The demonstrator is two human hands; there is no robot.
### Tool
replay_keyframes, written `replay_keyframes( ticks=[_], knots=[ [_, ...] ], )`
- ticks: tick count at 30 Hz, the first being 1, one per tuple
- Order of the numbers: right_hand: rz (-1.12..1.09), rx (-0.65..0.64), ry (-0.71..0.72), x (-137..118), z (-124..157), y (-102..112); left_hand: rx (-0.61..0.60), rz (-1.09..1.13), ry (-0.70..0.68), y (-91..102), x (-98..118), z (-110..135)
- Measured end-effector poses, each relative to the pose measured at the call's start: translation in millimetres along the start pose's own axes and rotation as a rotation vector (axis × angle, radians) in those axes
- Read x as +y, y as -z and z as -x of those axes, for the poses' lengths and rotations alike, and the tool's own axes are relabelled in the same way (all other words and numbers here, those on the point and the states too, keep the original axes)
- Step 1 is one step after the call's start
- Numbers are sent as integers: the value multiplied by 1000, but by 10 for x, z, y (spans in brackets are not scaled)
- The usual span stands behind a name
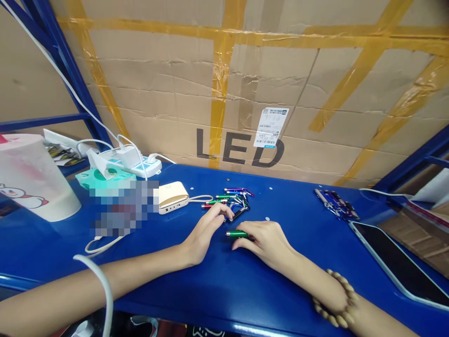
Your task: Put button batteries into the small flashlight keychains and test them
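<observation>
The pile of small torches (228,197) on the blue tabletop (210,295) lies just beyond the person's hands, and the left hand (205,234) is the nearer of the two, its bent fingers reaching the pile's near edge beside a black torch (240,214); whether they grip it or only touch it cannot be told. The right hand (271,241), on the near side of the pile and a little to its right, grasps a green torch (236,233) between thumb and fingers. That torch's long axis runs roughly side to side, silver end pointing left, so it sits crosswise in front of the pile and apart from it. Behind the pile stands a large taped carton (168,93) printed "LED" in heavy black capitals. Stuck on it, behind and to the right of the pile, is a white shipping label (271,127) with a barcode and fine print too small to read. Left of the pile, a cream power bank (173,192) bears a faint mark that cannot be made out.
</observation>
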State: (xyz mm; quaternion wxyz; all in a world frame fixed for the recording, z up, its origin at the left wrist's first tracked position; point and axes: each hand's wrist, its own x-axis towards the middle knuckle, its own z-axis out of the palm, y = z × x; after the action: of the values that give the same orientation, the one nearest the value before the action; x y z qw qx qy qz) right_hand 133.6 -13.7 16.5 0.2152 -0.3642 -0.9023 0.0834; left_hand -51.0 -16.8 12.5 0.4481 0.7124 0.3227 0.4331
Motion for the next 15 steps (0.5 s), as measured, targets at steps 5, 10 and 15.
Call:
replay_keyframes(
  ticks=[5,10,15],
  knots=[
    [27,56,1,-11,5,-8,3,-16,13,-16,-17,3],
    [26,63,8,-15,3,-21,-11,-35,1,-22,-37,0],
    [41,52,-12,0,3,-20,-17,-45,-4,-26,-38,-2]
  ],
)
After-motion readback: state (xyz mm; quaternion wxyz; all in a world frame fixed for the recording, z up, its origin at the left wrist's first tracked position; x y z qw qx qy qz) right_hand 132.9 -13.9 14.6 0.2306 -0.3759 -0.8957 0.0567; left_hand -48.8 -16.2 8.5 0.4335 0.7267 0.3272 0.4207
